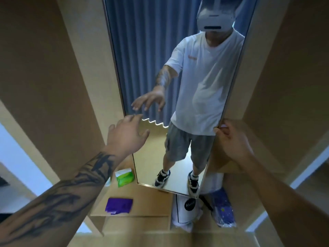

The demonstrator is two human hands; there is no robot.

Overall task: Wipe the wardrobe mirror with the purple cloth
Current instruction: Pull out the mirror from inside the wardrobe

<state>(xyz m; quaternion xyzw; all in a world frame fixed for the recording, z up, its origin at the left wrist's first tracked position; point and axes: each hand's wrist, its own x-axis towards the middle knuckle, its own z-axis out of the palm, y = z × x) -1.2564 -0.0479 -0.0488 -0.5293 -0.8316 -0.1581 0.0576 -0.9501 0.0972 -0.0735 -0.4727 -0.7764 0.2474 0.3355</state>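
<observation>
Currently my right hand pinches the mirror edge at centre right, left hand hovers fingers spread, purple cloth untouched on the shelf lower centre; risk: bare fingers smear glass, or the panel swings if my grip slips.

Open shelf around purple cloth.
</observation>
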